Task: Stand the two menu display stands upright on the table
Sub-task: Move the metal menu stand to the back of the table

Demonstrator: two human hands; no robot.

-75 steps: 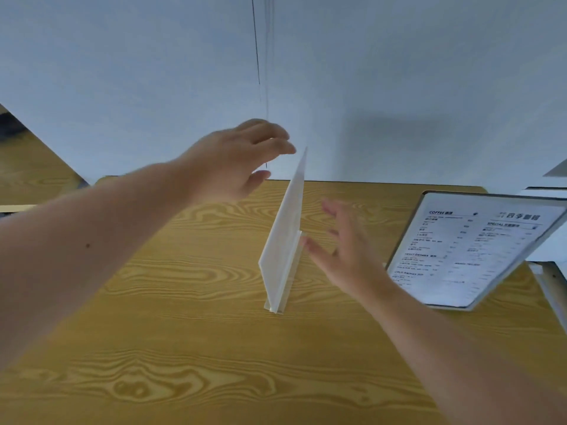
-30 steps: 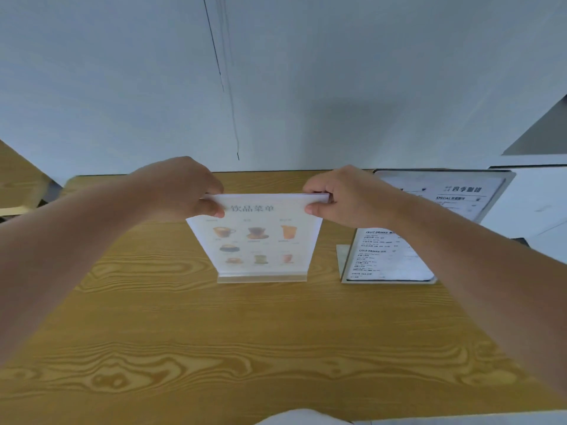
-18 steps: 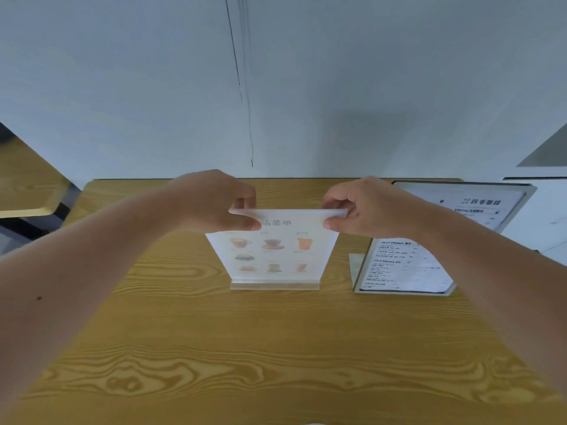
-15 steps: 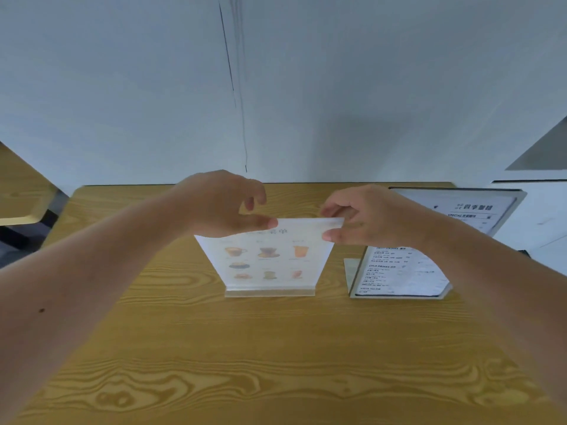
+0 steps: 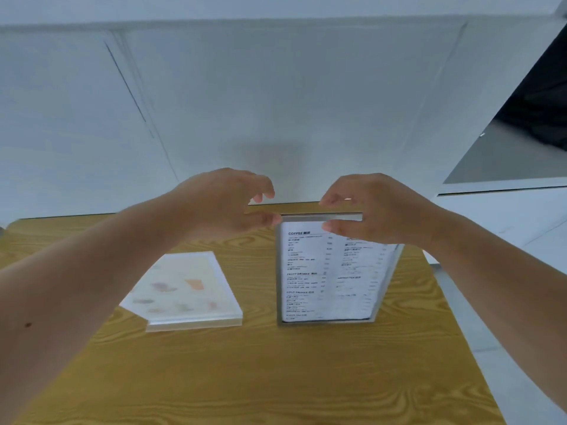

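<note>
The clear acrylic drink menu stand (image 5: 184,289), with pale pictures of cups, rests on its thick base left of the table's middle, and no hand touches it. To its right the metal-framed coffee menu stand (image 5: 328,271) is upright with its text facing me. My left hand (image 5: 224,204) hovers at its top left corner, fingers spread, thumb tip by the frame. My right hand (image 5: 374,210) is at the top right corner. Its thumb is in front of the top edge and its fingers are above it, apart.
The wooden table (image 5: 276,378) butts against a white wall (image 5: 276,102). A white counter or ledge (image 5: 506,210) runs along the right side, close to the table's right edge.
Both hands let go of the drink menu stand's top corners and moved right to the top of the coffee menu stand. The drink menu stand stays where it was set down.
</note>
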